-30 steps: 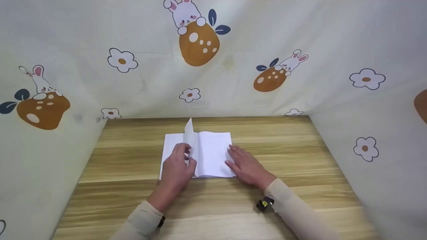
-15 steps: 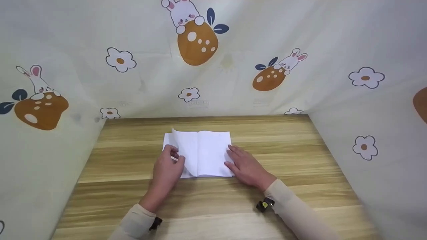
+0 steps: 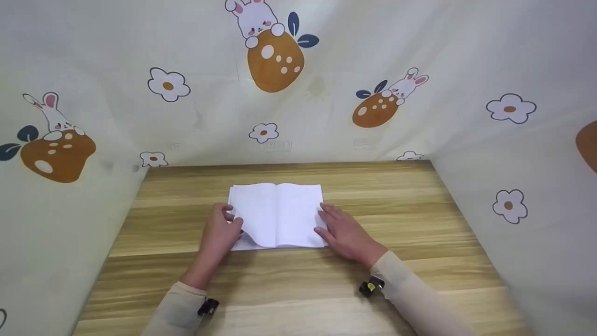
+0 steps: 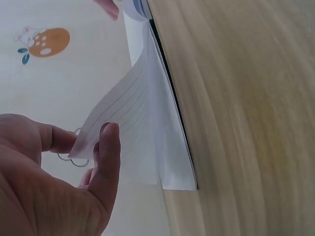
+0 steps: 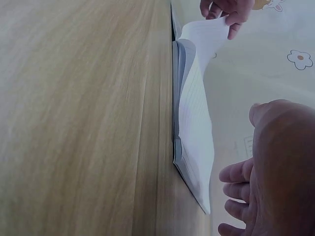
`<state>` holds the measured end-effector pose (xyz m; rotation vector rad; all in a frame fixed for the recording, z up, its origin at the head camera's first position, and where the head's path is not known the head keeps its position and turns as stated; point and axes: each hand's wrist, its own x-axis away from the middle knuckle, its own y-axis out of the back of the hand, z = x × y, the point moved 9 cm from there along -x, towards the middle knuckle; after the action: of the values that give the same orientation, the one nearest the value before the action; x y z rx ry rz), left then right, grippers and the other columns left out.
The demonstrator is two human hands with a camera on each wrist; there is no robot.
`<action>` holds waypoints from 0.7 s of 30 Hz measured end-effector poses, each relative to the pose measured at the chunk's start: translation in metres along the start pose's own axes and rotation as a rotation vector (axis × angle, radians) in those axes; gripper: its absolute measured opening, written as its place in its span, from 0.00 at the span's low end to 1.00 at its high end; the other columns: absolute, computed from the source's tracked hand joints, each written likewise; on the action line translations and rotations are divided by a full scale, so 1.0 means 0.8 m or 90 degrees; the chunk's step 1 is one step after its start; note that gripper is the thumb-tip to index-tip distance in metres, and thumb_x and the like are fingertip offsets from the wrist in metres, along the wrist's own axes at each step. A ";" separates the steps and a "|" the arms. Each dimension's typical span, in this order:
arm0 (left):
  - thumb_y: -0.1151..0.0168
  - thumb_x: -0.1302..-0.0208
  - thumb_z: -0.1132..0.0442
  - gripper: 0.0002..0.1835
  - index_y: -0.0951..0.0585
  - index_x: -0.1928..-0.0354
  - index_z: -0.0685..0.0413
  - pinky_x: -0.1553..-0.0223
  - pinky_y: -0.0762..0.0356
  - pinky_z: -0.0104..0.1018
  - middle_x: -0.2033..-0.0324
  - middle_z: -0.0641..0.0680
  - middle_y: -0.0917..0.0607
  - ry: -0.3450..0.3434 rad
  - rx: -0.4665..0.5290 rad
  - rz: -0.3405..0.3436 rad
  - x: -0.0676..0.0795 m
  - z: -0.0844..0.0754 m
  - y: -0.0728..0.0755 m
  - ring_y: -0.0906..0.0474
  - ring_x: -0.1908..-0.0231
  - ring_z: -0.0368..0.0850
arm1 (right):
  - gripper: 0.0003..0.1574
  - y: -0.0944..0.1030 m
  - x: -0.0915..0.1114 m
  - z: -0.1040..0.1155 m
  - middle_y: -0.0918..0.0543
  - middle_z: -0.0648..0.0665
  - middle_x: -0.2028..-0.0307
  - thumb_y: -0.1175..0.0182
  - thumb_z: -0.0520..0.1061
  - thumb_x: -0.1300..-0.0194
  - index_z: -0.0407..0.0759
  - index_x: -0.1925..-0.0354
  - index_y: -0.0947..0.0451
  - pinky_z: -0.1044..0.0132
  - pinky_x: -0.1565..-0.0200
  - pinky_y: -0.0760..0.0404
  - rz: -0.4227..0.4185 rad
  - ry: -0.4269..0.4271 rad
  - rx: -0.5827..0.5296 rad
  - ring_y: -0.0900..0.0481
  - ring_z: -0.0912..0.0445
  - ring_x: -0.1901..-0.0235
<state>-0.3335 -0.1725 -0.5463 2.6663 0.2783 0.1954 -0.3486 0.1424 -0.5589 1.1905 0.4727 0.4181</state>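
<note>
- Notebook (image 3: pixel 298 215): lies open on the worktop (image 3: pixel 298 289), nearer its far edge, a little left of midway between the left and right edges.
- Left hand (image 3: pixel 220 231): narrow, pinches a loose page (image 3: pixel 256 210) near its outer edge between thumb and fingers.
- Pinched page: curves up off the left half of the notebook; near corner lifted, more sheet visible beneath. Ruled lines show on it in both wrist views.
- Right hand (image 3: pixel 347 233): fingers fairly straight and relaxed, grips nothing; fingertips at outer edge of the right-hand page. Pressing or only hovering, cannot tell.
- Right-hand page: bulges slightly close to the spine, otherwise near flat in the head view.
- Dark cover edge (image 4: pixel 161 49) shows as a thin line under the pages, against the worktop.
- Forearms come in from the near side of the worktop, one each side of the notebook. Pale left sleeve (image 3: pixel 175 310), pale right sleeve (image 3: pixel 415 294).
- Small black device (image 3: pixel 208 307) at left cuff; black-and-yellow device (image 3: pixel 371 286) at right cuff.
- Pale backdrop (image 3: pixel 326 126) with rabbit, orange fruit and flower prints: rises along the worktop's far edge and both sides.
</note>
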 end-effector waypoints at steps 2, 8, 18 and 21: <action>0.44 0.35 0.65 0.25 0.32 0.37 0.64 0.67 0.14 0.38 0.52 0.63 0.26 0.016 0.041 0.015 -0.006 0.008 0.001 0.15 0.67 0.52 | 0.46 0.000 0.001 -0.001 0.39 0.42 0.24 0.63 0.70 0.22 0.38 0.26 0.35 0.47 0.27 0.41 -0.001 -0.003 -0.005 0.44 0.46 0.24; 0.43 0.34 0.66 0.26 0.32 0.36 0.67 0.66 0.13 0.39 0.51 0.67 0.23 0.071 0.120 0.054 -0.017 0.032 0.002 0.15 0.66 0.53 | 0.46 -0.002 0.001 -0.003 0.39 0.41 0.24 0.64 0.70 0.22 0.39 0.26 0.36 0.47 0.27 0.41 0.000 0.001 -0.003 0.44 0.47 0.24; 0.39 0.33 0.62 0.24 0.25 0.38 0.67 0.64 0.14 0.37 0.48 0.65 0.19 0.120 0.104 0.096 -0.018 0.049 0.012 0.17 0.66 0.48 | 0.46 -0.002 0.004 -0.005 0.38 0.41 0.24 0.62 0.70 0.22 0.39 0.26 0.36 0.47 0.27 0.42 0.002 -0.005 -0.012 0.43 0.46 0.24; 0.39 0.32 0.59 0.20 0.21 0.44 0.65 0.66 0.15 0.39 0.51 0.64 0.18 0.115 0.068 0.092 -0.018 0.051 0.018 0.18 0.68 0.48 | 0.46 0.000 0.005 -0.005 0.38 0.42 0.24 0.62 0.70 0.22 0.39 0.26 0.36 0.47 0.27 0.42 0.004 -0.011 -0.014 0.44 0.47 0.24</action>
<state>-0.3381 -0.2056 -0.5776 2.7795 0.1566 0.4815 -0.3478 0.1476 -0.5607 1.1736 0.4489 0.4174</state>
